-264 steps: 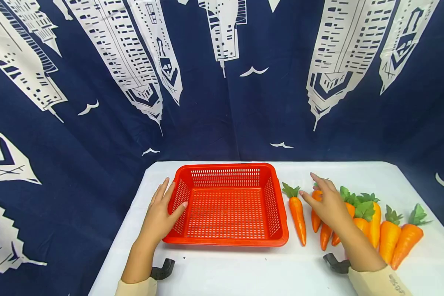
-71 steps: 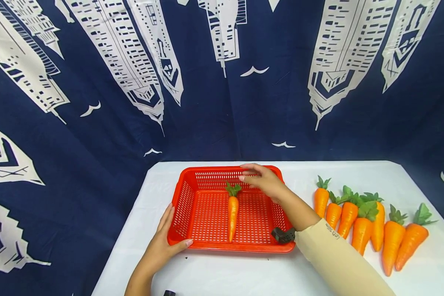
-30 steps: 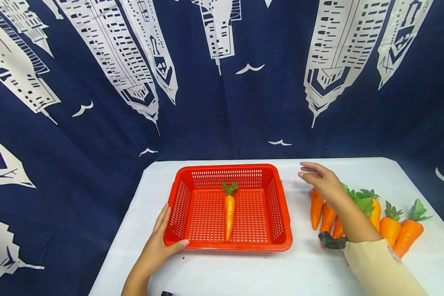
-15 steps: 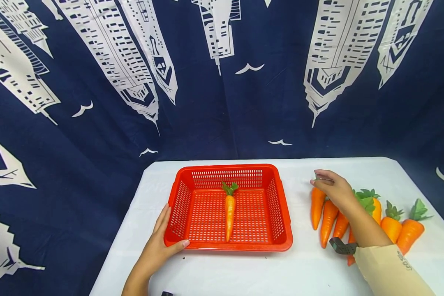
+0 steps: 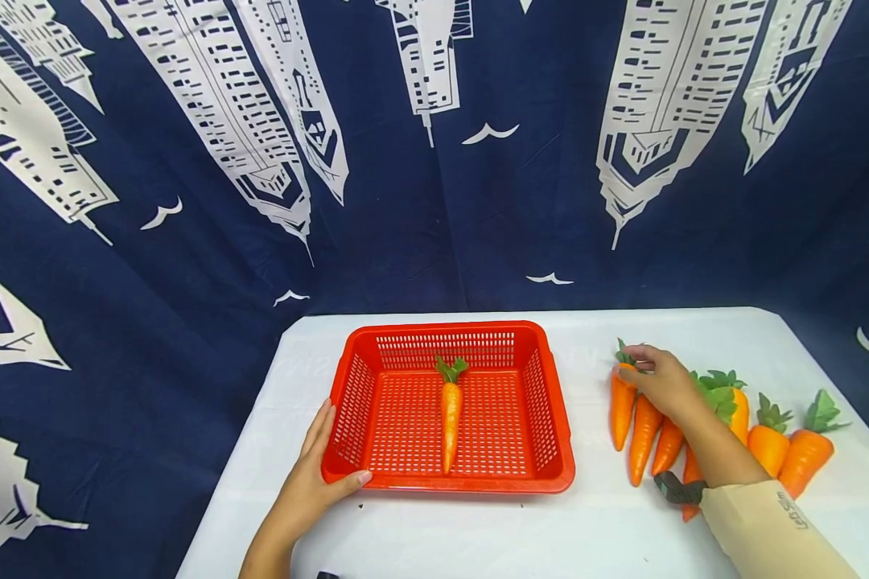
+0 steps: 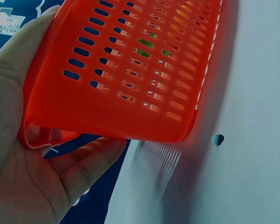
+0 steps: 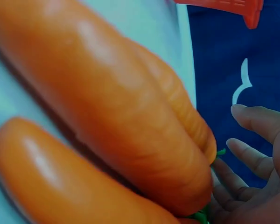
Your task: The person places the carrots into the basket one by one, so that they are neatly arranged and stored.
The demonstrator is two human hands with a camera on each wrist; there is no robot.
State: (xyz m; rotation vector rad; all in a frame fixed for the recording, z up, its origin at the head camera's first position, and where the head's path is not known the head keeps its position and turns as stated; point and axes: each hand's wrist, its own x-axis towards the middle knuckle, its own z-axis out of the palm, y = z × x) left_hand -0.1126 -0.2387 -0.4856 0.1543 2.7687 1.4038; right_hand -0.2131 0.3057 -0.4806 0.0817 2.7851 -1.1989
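Note:
A red perforated plastic basket (image 5: 449, 484) stands on the white table, with one carrot (image 5: 450, 422) lying lengthwise inside, leafy end away. My left hand (image 5: 307, 478) holds its near left corner, fingers along the left side and thumb at the front rim. In the left wrist view the basket's rim sits between thumb and fingers. My right hand (image 5: 662, 382) is over the top of the leftmost carrot (image 5: 621, 418) of the group on the right. The right wrist view shows its thumb (image 7: 252, 116) spread apart from the other fingers, close to the carrots' leafy ends.
Several more carrots (image 5: 804, 462) with green tops lie side by side at the right, partly hidden by my right forearm. A dark blue cloth (image 5: 434, 241) printed with white buildings hangs behind the table. The white tabletop (image 5: 434, 539) shows in front of the basket.
Earlier, one carrot went from beside the basket into it, and my left hand came onto the corner. My right hand then left the basket, moved right and lowered to the leftmost carrot.

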